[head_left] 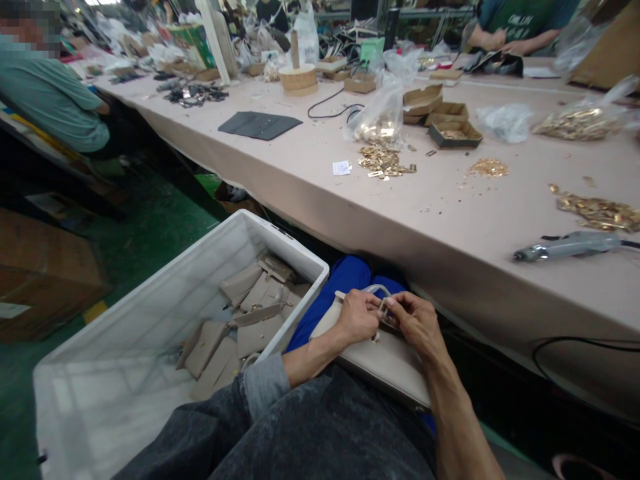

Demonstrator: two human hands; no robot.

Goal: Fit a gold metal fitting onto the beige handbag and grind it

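A beige handbag (385, 360) lies across my lap, over blue trousers. Above it my left hand (359, 316) and my right hand (416, 321) meet, both with fingers closed in a pinch. Between the fingertips is a small metal buckle (383, 307) on the bag's strap; the fingers cover part of it. A pale strap loop (377, 289) arches just behind my hands. On the bag below them sits a small metal fitting (375, 337).
To my left stands a white bin (100, 347) with several beige bag pieces (260, 327). The worktable (310, 167) ahead carries gold metal fittings (383, 162), small boxes (455, 133) and an electric screwdriver (570, 247). Two people work around the table.
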